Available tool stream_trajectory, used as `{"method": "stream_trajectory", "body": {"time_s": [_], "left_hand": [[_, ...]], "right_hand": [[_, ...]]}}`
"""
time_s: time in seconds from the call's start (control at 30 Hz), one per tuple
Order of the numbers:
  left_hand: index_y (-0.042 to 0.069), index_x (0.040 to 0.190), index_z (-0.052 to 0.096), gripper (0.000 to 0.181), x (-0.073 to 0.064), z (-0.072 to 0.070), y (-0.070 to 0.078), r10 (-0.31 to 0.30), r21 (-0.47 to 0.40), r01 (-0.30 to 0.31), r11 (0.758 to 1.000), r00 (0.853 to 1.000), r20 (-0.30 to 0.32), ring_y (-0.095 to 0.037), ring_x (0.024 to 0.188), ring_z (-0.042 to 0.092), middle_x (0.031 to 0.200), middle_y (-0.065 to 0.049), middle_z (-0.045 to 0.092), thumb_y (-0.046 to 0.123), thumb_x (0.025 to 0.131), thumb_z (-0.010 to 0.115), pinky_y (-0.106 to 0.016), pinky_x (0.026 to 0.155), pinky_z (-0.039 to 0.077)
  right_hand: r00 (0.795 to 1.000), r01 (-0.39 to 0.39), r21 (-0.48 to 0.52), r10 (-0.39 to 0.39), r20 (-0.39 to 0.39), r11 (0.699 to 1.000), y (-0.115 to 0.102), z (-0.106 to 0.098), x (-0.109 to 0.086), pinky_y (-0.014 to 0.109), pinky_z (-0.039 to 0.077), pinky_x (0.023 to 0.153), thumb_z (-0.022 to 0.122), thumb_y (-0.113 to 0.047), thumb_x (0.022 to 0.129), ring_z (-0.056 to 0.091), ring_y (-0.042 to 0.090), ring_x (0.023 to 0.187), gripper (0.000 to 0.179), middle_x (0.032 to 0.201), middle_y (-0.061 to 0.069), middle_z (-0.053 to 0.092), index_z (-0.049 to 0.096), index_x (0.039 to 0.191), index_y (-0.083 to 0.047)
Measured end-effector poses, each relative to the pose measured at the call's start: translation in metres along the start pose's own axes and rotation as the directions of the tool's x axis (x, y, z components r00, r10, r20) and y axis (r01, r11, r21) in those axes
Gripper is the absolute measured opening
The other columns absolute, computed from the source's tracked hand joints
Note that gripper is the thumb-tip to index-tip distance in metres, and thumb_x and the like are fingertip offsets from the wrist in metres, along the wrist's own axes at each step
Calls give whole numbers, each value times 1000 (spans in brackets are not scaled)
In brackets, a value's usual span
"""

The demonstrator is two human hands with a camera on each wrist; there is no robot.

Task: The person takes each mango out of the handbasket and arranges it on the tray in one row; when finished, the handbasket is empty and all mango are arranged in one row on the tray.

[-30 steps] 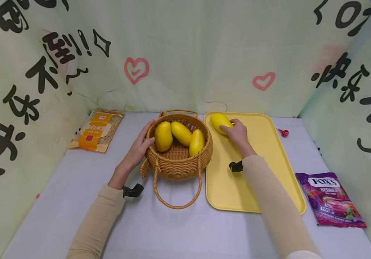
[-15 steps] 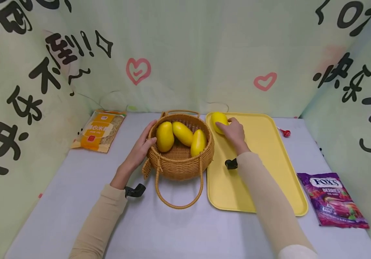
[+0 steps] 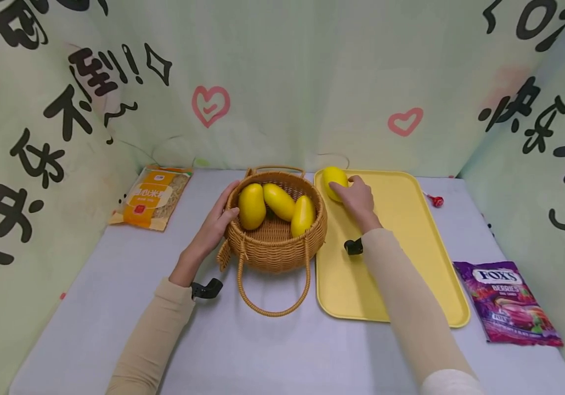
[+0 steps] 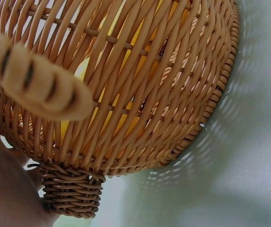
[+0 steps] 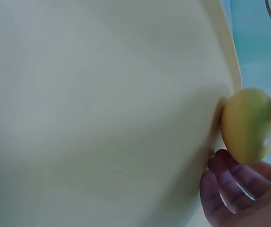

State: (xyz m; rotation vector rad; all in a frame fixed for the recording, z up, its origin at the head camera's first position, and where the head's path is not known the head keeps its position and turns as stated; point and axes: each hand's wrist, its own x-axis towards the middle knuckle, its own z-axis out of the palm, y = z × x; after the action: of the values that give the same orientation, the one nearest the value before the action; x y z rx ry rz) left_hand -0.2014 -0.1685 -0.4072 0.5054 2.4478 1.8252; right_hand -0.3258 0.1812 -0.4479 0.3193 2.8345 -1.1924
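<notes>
A round wicker basket (image 3: 275,257) with rope-like handles stands mid-table, holding yellow mangoes: one at the left (image 3: 252,208), one behind (image 3: 279,201), one at the right (image 3: 303,215). My left hand (image 3: 213,225) grips its left side, thumb over the rim. The left wrist view is filled by the basket's woven wall (image 4: 140,90), yellow showing through the gaps. On the yellow tray (image 3: 351,293), near its far left corner, my right hand (image 3: 360,202) holds another mango (image 3: 333,178). Seen from the right wrist, fingers (image 5: 232,191) lie along the mango (image 5: 249,126), thumb tip opposite.
An orange-labelled food packet (image 3: 151,197) lies at the back left. A purple candy bag (image 3: 509,304) is right of the tray, with a red lollipop (image 3: 436,201) behind it. Fabric walls enclose the table's back and sides.
Since a second ago, the mango under my right hand has turned more end-on, and that hand has shifted slightly left. My left hand still holds the basket in place.
</notes>
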Motion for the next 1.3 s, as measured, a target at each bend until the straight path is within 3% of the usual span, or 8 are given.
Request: {"method": "stream_trajectory", "body": {"time_s": [0.2, 0.3, 0.37, 0.77, 0.97, 1.17, 1.3], "left_hand": [[26, 160, 17, 61, 3, 1, -11, 1, -2, -1, 1000, 1000, -10, -21, 156, 12, 168, 0, 13, 17, 104, 38, -50, 126, 14], [25, 160, 16, 62, 4, 0, -12, 8, 8, -8, 1000, 1000, -8, -21, 156, 11, 168, -1, 13, 18, 103, 38, -51, 126, 13], [18, 161, 16, 62, 1, 0, -2, -1, 2, 1, 1000, 1000, 0, -23, 156, 11, 168, -4, 13, 17, 103, 38, -51, 126, 13], [17, 161, 16, 62, 0, 1, 0, -8, 8, 8, 1000, 1000, -6, -24, 156, 11, 168, -5, 12, 18, 103, 38, -52, 125, 14], [18, 161, 17, 62, 0, 1, 1, -3, 7, 3, 1000, 1000, -10, -25, 156, 12, 168, -6, 13, 16, 103, 38, -52, 125, 14], [17, 161, 16, 62, 0, 1, 2, 0, 17, 1, 1000, 1000, -12, -27, 156, 11, 168, -7, 13, 16, 103, 38, -53, 125, 14], [17, 161, 16, 62, 0, 2, 2, -3, 15, 3, 1000, 1000, -11, -26, 156, 11, 168, -7, 12, 16, 103, 38, -52, 125, 13]], "right_hand": [[999, 50, -37, -50, 4, 998, 1, -15, -5, 54, 42, 107, 56, -61, 89, 52, 40, 124, 84, 144, 25, 51, 40, 147, -2], [997, 82, -71, -82, 2, 994, -1, -24, -7, 54, 44, 105, 56, -60, 90, 53, 40, 124, 83, 141, 25, 53, 40, 148, -2], [994, 107, -96, -107, 5, 990, -3, -31, -7, 54, 45, 103, 56, -60, 91, 54, 40, 122, 83, 140, 25, 53, 39, 149, -3], [967, 253, -167, -246, 66, 953, -33, -68, -11, 57, 44, 102, 61, -52, 91, 50, 40, 126, 74, 144, 22, 50, 42, 149, -10], [915, 402, -205, -385, 116, 893, -50, -80, -17, 57, 41, 107, 63, -43, 91, 46, 39, 132, 70, 145, 21, 50, 42, 149, -8], [862, 503, -223, -469, 191, 835, -71, -87, -27, 57, 38, 109, 65, -37, 90, 45, 38, 134, 69, 147, 17, 49, 43, 150, -12], [815, 573, -204, -525, 245, 794, -85, -90, -33, 55, 37, 111, 68, -33, 89, 44, 36, 136, 69, 150, 14, 48, 43, 150, -12]]}}
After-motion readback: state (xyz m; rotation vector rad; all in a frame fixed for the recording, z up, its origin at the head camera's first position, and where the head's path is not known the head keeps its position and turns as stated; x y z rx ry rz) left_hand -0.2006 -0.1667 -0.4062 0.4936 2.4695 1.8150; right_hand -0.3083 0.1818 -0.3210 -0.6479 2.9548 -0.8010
